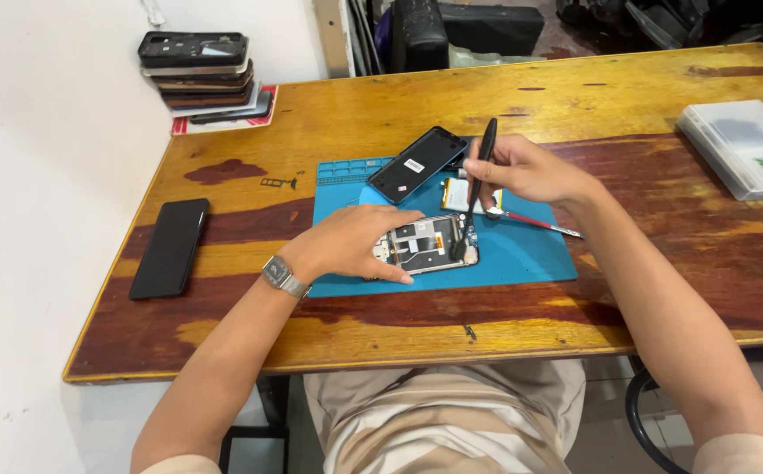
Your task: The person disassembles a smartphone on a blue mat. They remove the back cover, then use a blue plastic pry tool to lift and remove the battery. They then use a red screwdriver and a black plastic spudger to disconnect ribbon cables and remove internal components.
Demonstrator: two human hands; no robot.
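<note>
Phone: opened phone [425,244] lies flat on the blue mat [522,259], insides up, long axis running left to right, just in front of the person.
Left hand: left hand [359,241] lies flat over the phone's left end, fingers [399,219] spread and pressing, not clenched.
Right hand: right hand [522,168] is above the mat's far side, fingers pinched round a black tool [476,184].
Tool: it stands nearly upright, handle up and away, tip down on the phone's right end.
Labels: the black back cover [418,163] lies tilted at the mat's far edge with a small white sticker in its middle; a yellow-edged flat part [460,195] sits just beside it, under the right hand.
Box: a clear plastic box [741,145] with a blue mark is far right on the bench [355,325].
Around: red-handled tool [535,222] on the mat to the right; dark phone [171,247] at the bench's left edge; stack of phones [206,77] at the far left corner on a red-edged sheet.
In the way: the left hand hides the phone's left end.
</note>
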